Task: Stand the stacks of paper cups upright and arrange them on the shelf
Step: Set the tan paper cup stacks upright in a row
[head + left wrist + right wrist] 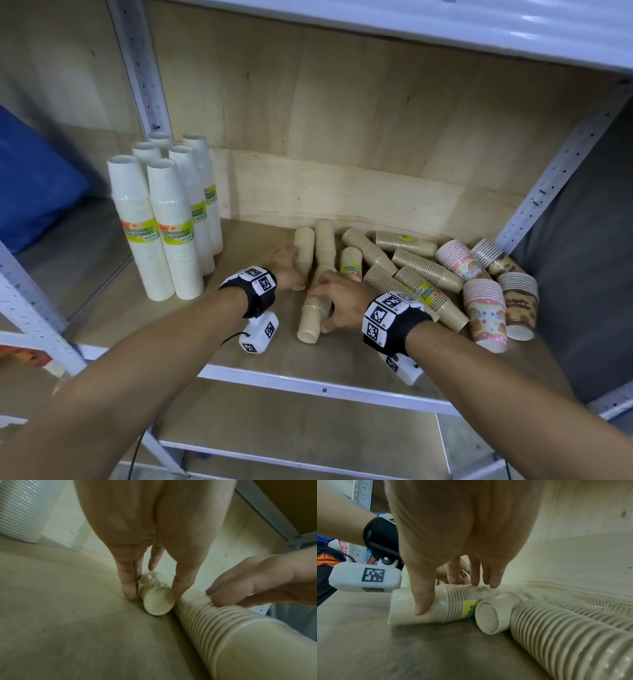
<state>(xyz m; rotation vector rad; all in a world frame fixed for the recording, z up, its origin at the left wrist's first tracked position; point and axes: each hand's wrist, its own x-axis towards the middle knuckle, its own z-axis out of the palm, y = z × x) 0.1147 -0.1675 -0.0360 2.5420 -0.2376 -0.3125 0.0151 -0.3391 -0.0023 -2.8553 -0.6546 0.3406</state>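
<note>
Upright cup stacks (161, 226) stand at the shelf's (260, 353) left; toppled cup stacks (411, 270) lie heaped at its right.

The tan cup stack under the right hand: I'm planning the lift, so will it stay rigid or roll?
The tan cup stack lies on its side, round, so it would probably roll if nudged. It is long and only nested, so it may flex when lifted at one end. The right hand grips near its closed end.

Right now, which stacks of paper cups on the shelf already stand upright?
Only the white stacks at the shelf's left end, six in view, stand upright. The beige stacks and the patterned stacks to their right lie on their sides or tilted.
</note>
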